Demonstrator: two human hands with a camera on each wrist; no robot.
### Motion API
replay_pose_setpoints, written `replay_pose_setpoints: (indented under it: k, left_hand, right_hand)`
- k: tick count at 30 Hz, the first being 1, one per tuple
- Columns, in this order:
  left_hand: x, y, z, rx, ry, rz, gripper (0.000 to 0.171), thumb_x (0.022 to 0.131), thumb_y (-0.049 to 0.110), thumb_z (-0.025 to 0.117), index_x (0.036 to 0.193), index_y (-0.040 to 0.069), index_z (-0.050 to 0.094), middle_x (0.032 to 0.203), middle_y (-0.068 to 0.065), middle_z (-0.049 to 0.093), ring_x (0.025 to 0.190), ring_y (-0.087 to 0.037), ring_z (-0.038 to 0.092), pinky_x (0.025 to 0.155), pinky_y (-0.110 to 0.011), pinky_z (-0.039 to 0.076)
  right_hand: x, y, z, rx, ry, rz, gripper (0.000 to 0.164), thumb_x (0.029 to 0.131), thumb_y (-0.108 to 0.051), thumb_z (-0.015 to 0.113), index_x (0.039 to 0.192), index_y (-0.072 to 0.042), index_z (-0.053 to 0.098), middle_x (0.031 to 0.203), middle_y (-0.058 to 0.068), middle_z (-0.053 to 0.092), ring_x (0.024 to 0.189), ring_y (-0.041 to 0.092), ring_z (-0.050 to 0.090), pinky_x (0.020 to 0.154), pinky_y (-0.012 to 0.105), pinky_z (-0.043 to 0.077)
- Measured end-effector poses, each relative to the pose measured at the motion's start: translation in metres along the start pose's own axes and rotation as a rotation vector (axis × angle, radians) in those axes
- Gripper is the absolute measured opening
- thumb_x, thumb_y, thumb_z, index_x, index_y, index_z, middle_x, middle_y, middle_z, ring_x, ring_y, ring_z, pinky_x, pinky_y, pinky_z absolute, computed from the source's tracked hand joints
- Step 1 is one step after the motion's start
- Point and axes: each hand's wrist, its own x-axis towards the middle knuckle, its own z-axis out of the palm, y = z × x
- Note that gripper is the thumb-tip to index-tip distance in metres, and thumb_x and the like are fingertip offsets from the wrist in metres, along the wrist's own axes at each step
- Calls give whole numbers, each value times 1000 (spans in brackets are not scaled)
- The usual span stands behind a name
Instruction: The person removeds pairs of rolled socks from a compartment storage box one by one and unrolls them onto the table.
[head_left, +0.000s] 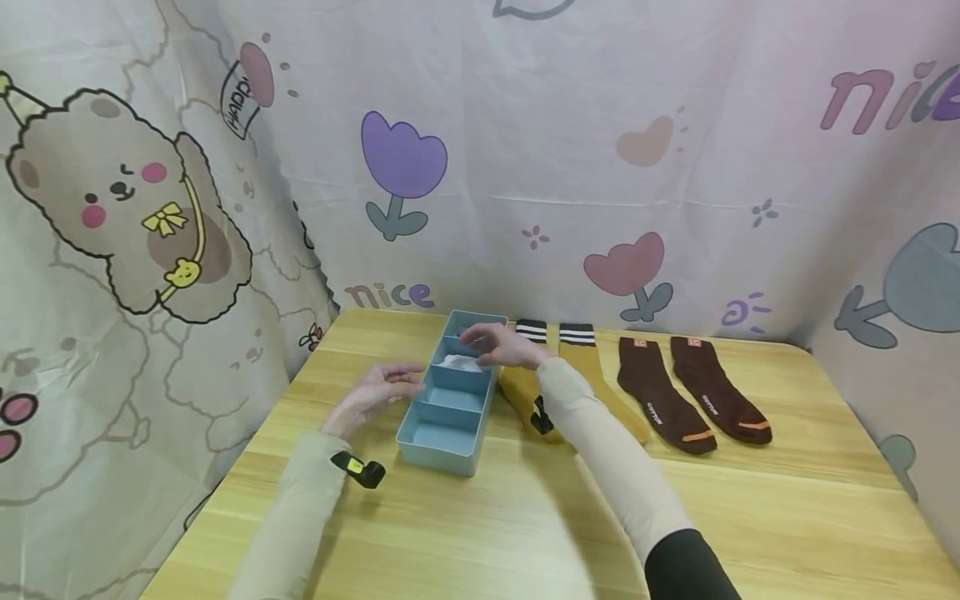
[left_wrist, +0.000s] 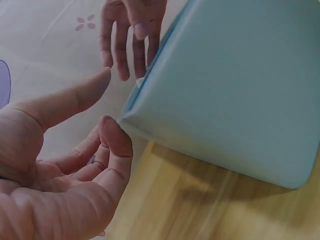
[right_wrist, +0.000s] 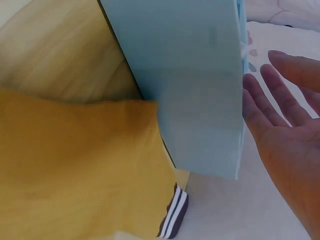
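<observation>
Right hand over blue tray, fingers apart; left hand beside it, fingers loosely curved. Backdrop reads "nice"; brown socks, lettering unclear.

- Head view: faced forward and down from above; table, box and curtain taken in at middle range.
- Left wrist view: box wall and left hand seen close up.
- Right wrist view: box's right side, right hand and yellow sock seen close up.
- Box and right hand shared by all three.
</observation>
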Motion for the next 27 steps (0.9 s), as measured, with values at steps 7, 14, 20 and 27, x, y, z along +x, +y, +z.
replay_pose_setpoints:
  k: [7,14,20,27]
  left_hand:
    - [2,-9,0,-23,-17,-13,65,90,-5,66,148,-9,37,101,-1,62,87,-8,64,86,-22,56]
    - [3,-14,-3,-112,-65,-10,66,92,-9,62,150,-12,30,104,-2,61,86,-6,64,83,-18,57]
    - [1,-17,-5,-144,-94,-23,64,93,-7,61,150,-11,32,102,0,63,86,-7,66,79,-17,57]
    - [3,-16,-2,-166,-114,-40,64,95,-8,58,151,-11,28,102,1,61,85,-5,65,76,-14,55]
  right_hand:
    - [20,1,7,-68,-33,35,53,90,7,61,142,-3,52,152,16,50,143,34,46,119,46,39]
    - [35,-2,10,-140,-82,62,54,89,9,60,140,-3,54,147,15,55,140,31,50,118,44,41]
    - [47,-4,15,-224,-151,99,58,84,12,58,139,-8,56,144,12,57,135,28,51,118,42,41]
    - [52,-3,17,-293,-189,164,64,82,12,57,141,-12,55,147,11,53,138,27,46,121,43,35]
